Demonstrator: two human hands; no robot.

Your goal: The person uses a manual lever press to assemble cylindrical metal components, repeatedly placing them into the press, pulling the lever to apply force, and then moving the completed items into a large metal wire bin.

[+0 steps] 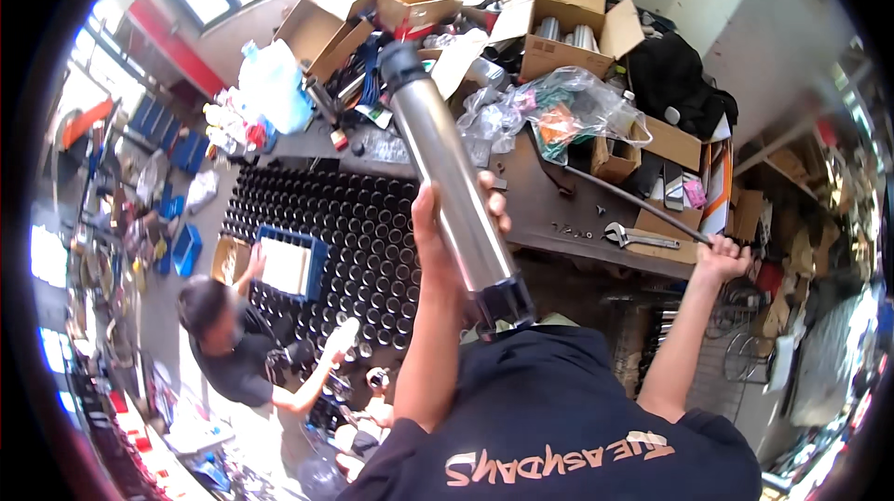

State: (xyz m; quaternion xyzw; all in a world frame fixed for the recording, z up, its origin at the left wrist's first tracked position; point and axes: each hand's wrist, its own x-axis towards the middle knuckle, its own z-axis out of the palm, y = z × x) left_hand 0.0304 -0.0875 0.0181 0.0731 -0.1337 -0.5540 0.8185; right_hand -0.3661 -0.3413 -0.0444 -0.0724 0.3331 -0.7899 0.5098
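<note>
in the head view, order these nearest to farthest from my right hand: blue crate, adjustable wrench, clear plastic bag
1. Adjustable wrench: just left of the right hand
2. Clear plastic bag: farther off, up and to the left
3. Blue crate: well over to the left

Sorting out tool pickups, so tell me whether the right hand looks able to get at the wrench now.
Probably not: the right hand is closed around a rod. The wrench itself lies close by on the bench, seemingly uncovered.

left hand (pixel 436 245) partly hidden, shirt (pixel 559 408) cropped
</note>
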